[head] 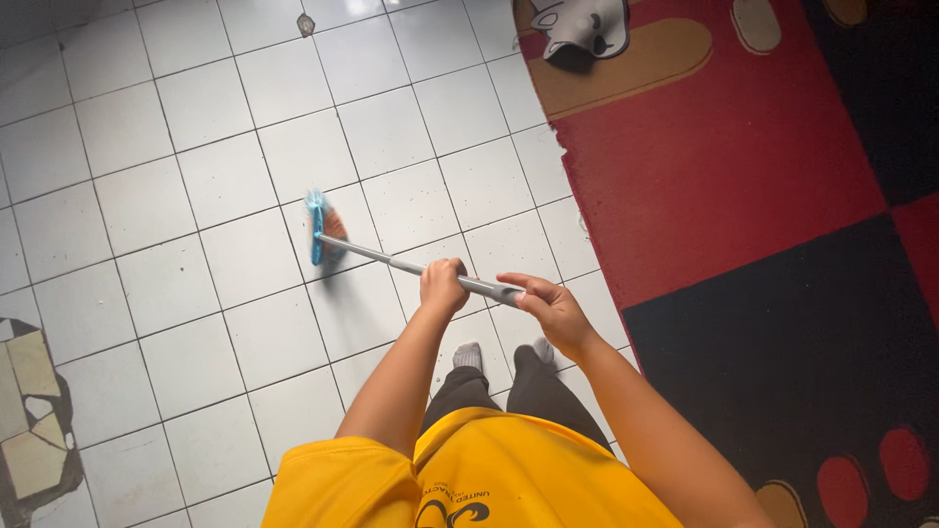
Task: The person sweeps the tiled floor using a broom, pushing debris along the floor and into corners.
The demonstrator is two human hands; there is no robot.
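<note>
A broom with a blue head point(317, 227) and orange bristles rests on the white tiled floor point(196, 176) ahead of me. Its grey handle point(386, 259) runs back toward me at a slant. My left hand point(443, 285) is wrapped around the handle partway down. My right hand point(550, 306) grips the handle's near end, just right of the left hand. The broom head looks blurred. My feet in grey socks point(469, 354) stand below my hands.
A red and black patterned rug point(743, 186) covers the floor on the right, its edge close to my right hand. A grey plush toy point(585, 27) lies at the rug's far end. A patch of broken tiles point(29, 411) sits at the left edge.
</note>
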